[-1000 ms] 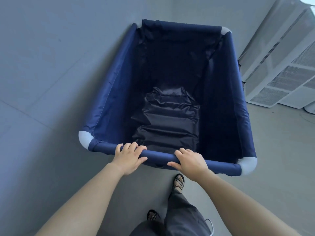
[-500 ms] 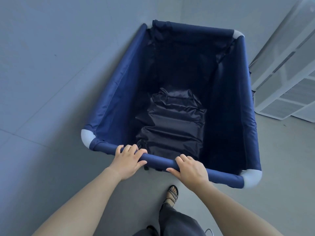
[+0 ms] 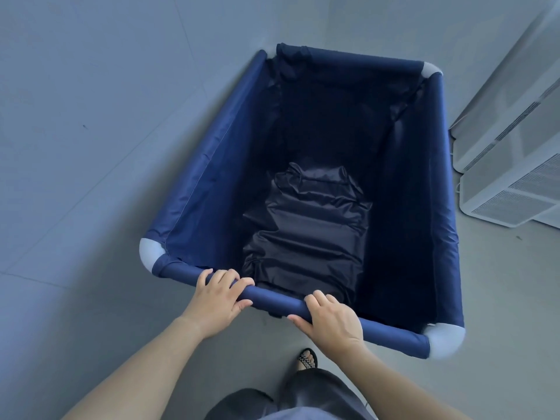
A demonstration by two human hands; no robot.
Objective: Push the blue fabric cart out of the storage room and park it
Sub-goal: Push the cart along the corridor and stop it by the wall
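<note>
Both of our hands, left hand (image 3: 218,300) and right hand (image 3: 331,321), stay clamped on the near rail of the blue fabric cart (image 3: 306,189), which has rolled forward beside the white units (image 3: 512,153), nearing its parking spot.

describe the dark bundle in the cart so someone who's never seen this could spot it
Start at the blue fabric cart that fills the middle of the view, both hands gripping its near rail. Look down inside to the bottom: the crumpled dark bundle lies there. It is glossy, wrinkled and nearly black, unlike the smooth blue walls around it.
</note>
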